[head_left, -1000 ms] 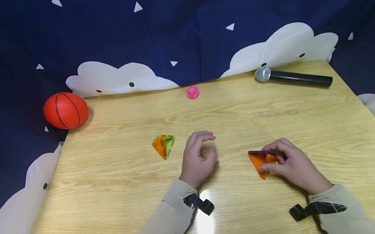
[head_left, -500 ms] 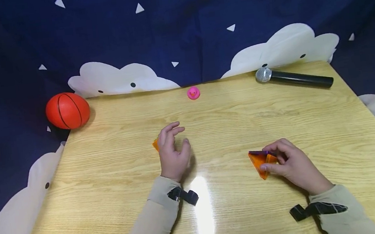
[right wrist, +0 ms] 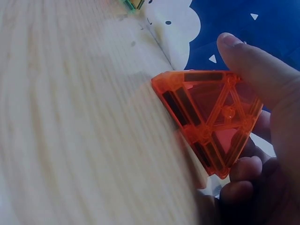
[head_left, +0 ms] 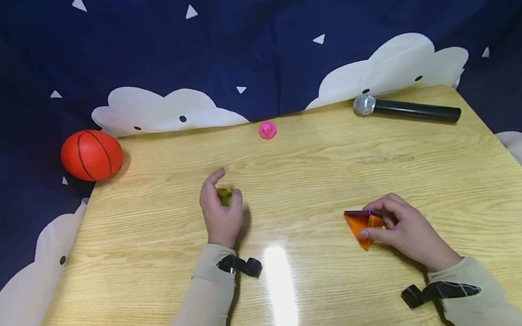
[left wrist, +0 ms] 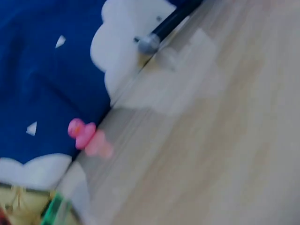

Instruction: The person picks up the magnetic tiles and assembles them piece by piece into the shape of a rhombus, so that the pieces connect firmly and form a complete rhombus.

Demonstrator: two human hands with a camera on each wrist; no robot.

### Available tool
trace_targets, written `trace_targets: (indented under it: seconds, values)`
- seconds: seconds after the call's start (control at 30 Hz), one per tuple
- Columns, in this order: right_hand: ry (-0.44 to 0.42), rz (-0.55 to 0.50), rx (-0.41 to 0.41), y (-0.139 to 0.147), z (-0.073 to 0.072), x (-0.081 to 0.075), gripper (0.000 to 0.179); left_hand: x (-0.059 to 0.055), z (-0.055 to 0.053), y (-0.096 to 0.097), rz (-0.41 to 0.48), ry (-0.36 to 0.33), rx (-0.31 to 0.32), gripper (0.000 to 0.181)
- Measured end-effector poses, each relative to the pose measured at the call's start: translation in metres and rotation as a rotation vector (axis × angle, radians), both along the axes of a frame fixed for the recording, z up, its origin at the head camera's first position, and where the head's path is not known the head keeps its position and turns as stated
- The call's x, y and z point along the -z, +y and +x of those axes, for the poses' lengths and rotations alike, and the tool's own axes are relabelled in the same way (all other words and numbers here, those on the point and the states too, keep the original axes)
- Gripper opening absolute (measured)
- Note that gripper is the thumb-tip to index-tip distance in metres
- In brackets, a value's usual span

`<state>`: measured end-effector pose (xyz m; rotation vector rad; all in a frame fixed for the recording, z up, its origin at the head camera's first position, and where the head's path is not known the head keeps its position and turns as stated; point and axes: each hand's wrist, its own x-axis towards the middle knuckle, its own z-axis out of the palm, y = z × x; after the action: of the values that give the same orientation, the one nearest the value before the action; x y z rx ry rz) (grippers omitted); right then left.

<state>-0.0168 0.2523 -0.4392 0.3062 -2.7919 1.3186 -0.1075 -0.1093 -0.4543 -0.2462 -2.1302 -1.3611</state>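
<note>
In the head view, my left hand [head_left: 221,217] is around a small green and orange pyramid of magnetic tiles [head_left: 226,196], which shows between thumb and bent index finger. Whether they touch it is hard to tell. Part of the green tile pyramid [left wrist: 55,210] appears at the lower left corner of the blurred left wrist view. My right hand [head_left: 408,232] pinches an orange and purple pyramid of magnetic tiles [head_left: 359,224] at its right side. Up close in the right wrist view, the orange tile pyramid [right wrist: 206,110] has its framed triangular face toward the camera, with the thumb at its upper edge.
A red ball [head_left: 91,155] with black lines sits at the table's far left corner. At the back are a pink toy duck [head_left: 267,130] and, farther right, a black microphone [head_left: 411,108]. A dark blue cloud-print curtain [head_left: 255,38] hangs behind the wooden table [head_left: 315,287].
My left hand has moved left from the middle of the table to the green and orange pyramid and now surrounds it. My right hand keeps its pinch on the orange and purple pyramid, unmoved.
</note>
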Motion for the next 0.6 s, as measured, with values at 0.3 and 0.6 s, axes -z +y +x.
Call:
trace_targets:
  seconds: [0.3, 0.6]
  values:
    - [0.003, 0.006, 0.004, 0.0, 0.0, 0.0, 0.037, 0.002, -0.007, -0.017, -0.047, -0.306, 0.081, 0.029]
    - [-0.003, 0.015, 0.004, -0.001, -0.001, -0.001, 0.036, 0.002, -0.006, -0.019, -0.353, -0.45, 0.196, 0.048]
